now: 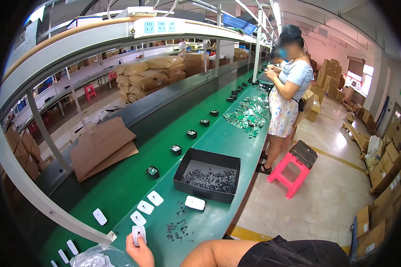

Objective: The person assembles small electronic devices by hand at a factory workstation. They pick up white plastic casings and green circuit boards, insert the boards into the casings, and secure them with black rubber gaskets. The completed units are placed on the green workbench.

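Observation:
Near the lower edge, my left hand [140, 252] pinches a white rounded plastic cover [137, 230], its thumb over the lower end. Just beyond it, three similar white covers, the nearest being one white cover [138, 218], lie in a slanting row on the green table. Small dark marks or parts show at their middles. To the right of the hand lie loose small black parts [177, 229]. Past them, another white cover [195, 203] rests beside a black open box [207, 190] holding many such parts. My right hand is out of view.
Small black trays [153, 172] line the green conveyor [120, 187], with a white cover [100, 216] nearer. Green circuit boards [249, 113] are heaped farther off. A person [292, 75] stands by a pink stool [292, 169]. A plastic bag [98, 256] lies lower left; a metal frame overhangs.

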`<state>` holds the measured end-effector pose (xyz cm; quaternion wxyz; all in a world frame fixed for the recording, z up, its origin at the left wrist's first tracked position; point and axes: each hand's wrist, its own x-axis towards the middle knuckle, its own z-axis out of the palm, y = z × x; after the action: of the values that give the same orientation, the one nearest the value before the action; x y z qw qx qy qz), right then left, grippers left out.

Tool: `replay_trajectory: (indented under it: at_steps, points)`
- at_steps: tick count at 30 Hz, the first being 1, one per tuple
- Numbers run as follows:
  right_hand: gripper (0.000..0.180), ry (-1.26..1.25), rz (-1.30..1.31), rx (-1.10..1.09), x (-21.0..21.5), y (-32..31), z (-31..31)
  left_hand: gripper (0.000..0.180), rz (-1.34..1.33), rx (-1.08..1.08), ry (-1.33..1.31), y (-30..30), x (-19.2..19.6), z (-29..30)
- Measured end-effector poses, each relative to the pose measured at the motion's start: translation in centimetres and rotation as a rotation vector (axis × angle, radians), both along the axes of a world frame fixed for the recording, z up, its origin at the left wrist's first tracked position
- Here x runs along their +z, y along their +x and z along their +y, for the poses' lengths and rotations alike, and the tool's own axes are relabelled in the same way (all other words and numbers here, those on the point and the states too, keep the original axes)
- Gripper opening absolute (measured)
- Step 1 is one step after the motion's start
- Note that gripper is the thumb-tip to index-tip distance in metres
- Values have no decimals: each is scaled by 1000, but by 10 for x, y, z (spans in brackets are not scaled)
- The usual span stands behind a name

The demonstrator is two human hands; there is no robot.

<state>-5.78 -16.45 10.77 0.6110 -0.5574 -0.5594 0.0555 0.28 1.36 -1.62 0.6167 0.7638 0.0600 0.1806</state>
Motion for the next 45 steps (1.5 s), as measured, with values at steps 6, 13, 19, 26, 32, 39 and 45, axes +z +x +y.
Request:
replay_trajectory:
  at_steps: [6,13,19,26,32,39,45]
  points:
    - [9,-21,-2,-13,-3,2,3,14,-18,-15,31,1,3,-7]
    - [9,10,-5,22,-1,5,11,14,-43,26,104,-2,9,3]
    - [10,1,-6,2,-1,3,6,14,-78,-4,128,-2,11,-12]
    - [10,26,-30,46,0,10,19,14,-100,31,198,-7,18,-5]
    - [11,8,-94,95,2,16,44,14,-122,25,221,-9,21,-12]
    - [12,110,-427,113,27,56,92,17,-100,91,229,-10,28,-17]
    - [14,-563,-398,-685,46,249,19,18,-127,112,131,-10,34,-6]
